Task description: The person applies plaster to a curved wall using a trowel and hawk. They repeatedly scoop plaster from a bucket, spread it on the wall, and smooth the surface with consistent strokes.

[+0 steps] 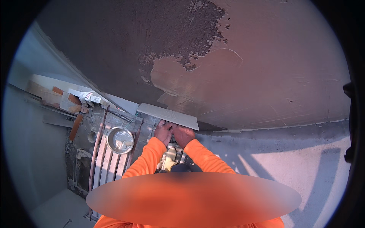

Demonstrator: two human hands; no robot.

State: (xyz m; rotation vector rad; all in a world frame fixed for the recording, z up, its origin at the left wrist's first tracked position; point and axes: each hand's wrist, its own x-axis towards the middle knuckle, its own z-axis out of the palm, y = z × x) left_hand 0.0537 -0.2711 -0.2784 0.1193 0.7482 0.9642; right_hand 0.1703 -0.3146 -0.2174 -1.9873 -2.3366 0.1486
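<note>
My left hand point(163, 132) and my right hand point(183, 135) are side by side, fingers curled under a long, pale plastering trowel point(167, 115). Its broad flat blade lies along the lower part of the wall point(258, 68), and its handle is hidden by my hands. Smooth, wet-looking plaster point(197, 78) covers the wall's middle and right. Up and to the left, a darker rough patch point(178, 30) shows. A round bucket point(120, 140) holding pale plaster stands left of my hands.
The bucket rests on a slatted bench point(104, 159) with rusty metal rails. Beyond it on the left lie bricks point(76, 127), a crumpled white bag point(89, 98) and rubble on the floor. At right a sunlit pale surface point(266, 159) carries long shadows.
</note>
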